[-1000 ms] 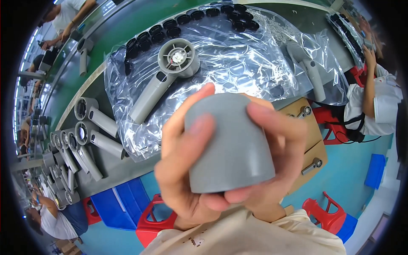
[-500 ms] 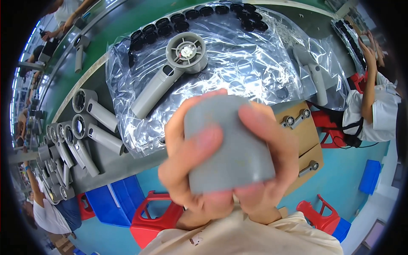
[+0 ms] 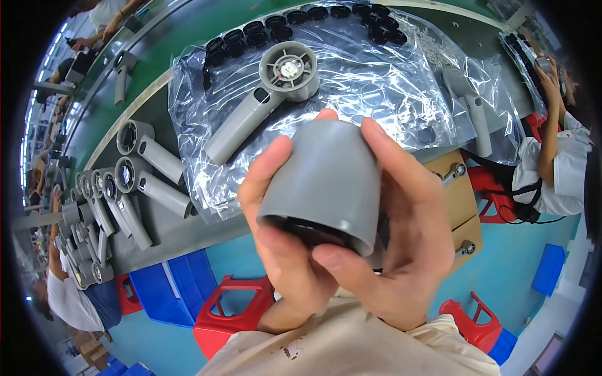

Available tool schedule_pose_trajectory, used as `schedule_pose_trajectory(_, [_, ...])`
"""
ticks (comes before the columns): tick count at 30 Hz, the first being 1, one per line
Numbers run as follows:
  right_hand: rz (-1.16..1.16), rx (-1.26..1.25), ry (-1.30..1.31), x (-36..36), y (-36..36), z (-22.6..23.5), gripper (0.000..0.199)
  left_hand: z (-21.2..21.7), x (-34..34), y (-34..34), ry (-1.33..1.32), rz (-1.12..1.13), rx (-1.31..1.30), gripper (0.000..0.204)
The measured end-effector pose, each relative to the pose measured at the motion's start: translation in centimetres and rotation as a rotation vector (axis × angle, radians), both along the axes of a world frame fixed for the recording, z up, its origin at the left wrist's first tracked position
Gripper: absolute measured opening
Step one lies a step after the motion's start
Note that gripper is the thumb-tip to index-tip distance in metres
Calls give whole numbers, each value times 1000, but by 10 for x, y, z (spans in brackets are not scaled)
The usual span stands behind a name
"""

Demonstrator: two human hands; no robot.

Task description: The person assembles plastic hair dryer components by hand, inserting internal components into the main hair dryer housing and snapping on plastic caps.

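Worktop (image 3: 188,229): I see a long grey bench with a green belt (image 3: 188,37) running along its far edge; crinkled clear plastic sheeting (image 3: 376,81) covers the middle of it.
Finished-looking stock: a row of grey hair-dryer bodies (image 3: 135,185) lies at the left end of the worktop, each with handle and round head, none with a front shell on as far as I can tell.
Body on the sheet: one hair-dryer body (image 3: 263,94) lies on the plastic with its fan end open and facing up; I judge it unfinished, its front uncovered.
Grey housing shell (image 3: 329,182): held up close to the camera, above the worktop's near edge and well apart from that body; its dark open end faces down toward me.
Left hand (image 3: 282,250): fingers wrapped on the shell's left side and lower rim, gripping it.
Right hand (image 3: 401,232): fingers over the top and right side, thumb at the rim, also gripping.
Black rings (image 3: 251,34): small round parts sit in rows at the far edge of the sheet, untouched.
Progress: I judge the shell not yet fitted to any body.
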State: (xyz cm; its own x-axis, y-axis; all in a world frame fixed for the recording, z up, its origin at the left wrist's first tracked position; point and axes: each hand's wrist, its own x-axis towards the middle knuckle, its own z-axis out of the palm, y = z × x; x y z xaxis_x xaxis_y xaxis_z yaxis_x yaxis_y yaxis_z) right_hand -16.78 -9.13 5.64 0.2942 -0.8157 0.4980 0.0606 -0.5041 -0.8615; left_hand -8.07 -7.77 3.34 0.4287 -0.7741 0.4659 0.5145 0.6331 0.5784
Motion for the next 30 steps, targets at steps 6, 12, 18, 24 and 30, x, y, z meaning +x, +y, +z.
schedule_pose_trajectory(6, [43,563,-275,0,3,11,73,0,19,5,-267,53,314,77])
schedule_pose_trajectory(12, [124,921,-334,-6,-4,20,65,0,24,-2,-516,125,301,58])
schedule_pose_trajectory(18, [239,1001,-555,-7,-5,19,32,0,27,9,-250,-37,344,53])
schedule_pose_trajectory(24, [145,552,23,-17,-13,11,57,17,44,7,-596,-31,417,63])
schedule_pose_trajectory(30, [115,-81,403,-21,-24,31,67,-1,57,9,-529,-159,353,73])
